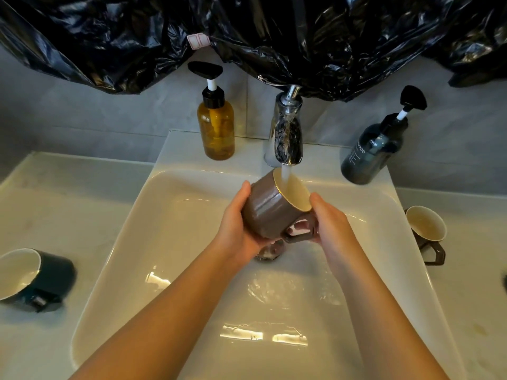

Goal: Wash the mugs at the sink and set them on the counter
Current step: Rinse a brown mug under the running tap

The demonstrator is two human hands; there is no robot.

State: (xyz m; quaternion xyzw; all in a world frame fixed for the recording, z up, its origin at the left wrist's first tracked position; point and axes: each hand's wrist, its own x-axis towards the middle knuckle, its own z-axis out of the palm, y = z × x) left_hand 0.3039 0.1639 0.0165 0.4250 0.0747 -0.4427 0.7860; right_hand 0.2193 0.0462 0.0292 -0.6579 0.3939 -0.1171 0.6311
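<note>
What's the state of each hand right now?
Left hand: holding the brown mug by its body.
Right hand: holding the same mug at the handle side, thumb by the rim.

Only readable bit: the dark bottle (373, 152) is showing "…MPOO" on its label, smaller print underneath is blurring out.

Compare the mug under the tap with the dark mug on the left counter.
The brown mug is brown outside; the dark mug looks dark teal. The brown mug is tilted under the running faucet, gripped by the left hand and right hand; the dark mug sits untouched on the counter. Both have pale insides and a handle.
</note>
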